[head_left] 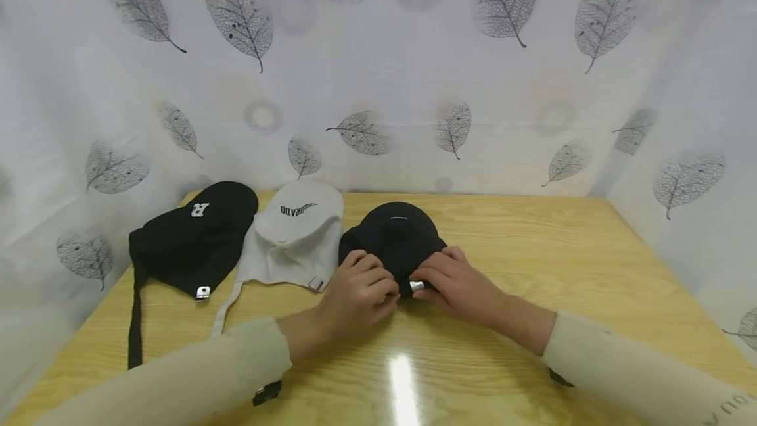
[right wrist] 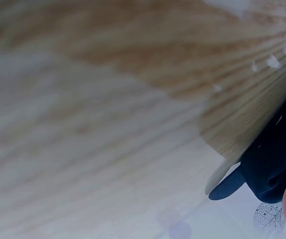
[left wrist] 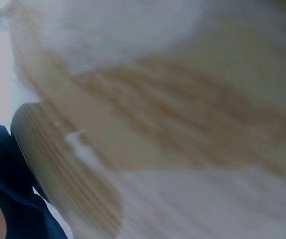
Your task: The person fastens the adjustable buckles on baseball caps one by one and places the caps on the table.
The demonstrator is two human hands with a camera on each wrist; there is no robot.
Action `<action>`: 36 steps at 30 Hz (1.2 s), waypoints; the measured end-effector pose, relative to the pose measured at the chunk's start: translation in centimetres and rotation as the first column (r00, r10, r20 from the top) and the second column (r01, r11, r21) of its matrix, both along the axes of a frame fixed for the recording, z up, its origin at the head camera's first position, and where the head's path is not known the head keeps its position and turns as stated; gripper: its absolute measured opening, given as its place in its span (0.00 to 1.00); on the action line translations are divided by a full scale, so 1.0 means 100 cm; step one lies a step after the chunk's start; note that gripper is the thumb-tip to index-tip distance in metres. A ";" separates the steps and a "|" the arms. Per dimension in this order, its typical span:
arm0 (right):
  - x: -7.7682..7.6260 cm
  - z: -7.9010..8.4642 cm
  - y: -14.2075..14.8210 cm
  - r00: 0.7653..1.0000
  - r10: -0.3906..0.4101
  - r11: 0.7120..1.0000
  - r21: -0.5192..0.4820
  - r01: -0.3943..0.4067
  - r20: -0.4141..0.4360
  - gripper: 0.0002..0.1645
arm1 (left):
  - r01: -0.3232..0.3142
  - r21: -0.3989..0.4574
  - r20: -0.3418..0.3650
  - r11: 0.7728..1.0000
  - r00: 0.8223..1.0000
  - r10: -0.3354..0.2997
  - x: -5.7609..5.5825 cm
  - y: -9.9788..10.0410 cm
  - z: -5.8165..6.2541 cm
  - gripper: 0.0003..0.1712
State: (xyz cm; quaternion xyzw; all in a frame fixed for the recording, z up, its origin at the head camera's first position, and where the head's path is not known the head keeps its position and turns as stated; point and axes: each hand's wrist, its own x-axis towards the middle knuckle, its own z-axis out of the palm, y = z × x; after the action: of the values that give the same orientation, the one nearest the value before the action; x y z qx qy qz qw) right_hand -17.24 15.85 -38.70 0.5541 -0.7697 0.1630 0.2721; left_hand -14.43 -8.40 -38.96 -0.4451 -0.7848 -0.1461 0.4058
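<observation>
A plain dark cap [head_left: 397,232] with a short pale line on its brim lies on the table in front of me. My left hand [head_left: 359,289] grips its near left edge with curled fingers. On the near right edge, my right hand [head_left: 460,284] pinches the cap beside a silver buckle [head_left: 416,286]. The fingertips of both hands are close together, and part of the near edge is hidden under them. In the left wrist view, dark cap fabric [left wrist: 13,199] shows at the lower left; the right wrist view catches the cap [right wrist: 274,162] at its right side.
Left of the dark cap lies a white cap [head_left: 298,212] with dark lettering and a strap. Further left is a black cap [head_left: 189,242] with a white R, its strap hanging toward me. A leaf-patterned curtain [head_left: 402,71] borders the wooden table [head_left: 532,235].
</observation>
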 end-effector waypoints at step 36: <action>0.001 -0.001 -0.004 1.000 0.004 1.000 0.000 -0.004 -0.004 0.16 | -0.002 0.010 0.010 1.000 1.000 0.002 0.001 0.001 0.000 0.06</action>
State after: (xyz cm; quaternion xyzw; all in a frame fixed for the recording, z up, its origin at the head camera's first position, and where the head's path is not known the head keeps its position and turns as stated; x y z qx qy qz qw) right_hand -17.18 15.44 -38.83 0.5558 -0.7681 0.1624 0.2732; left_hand -14.36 -8.30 -38.96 -0.4414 -0.7866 -0.1516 0.4043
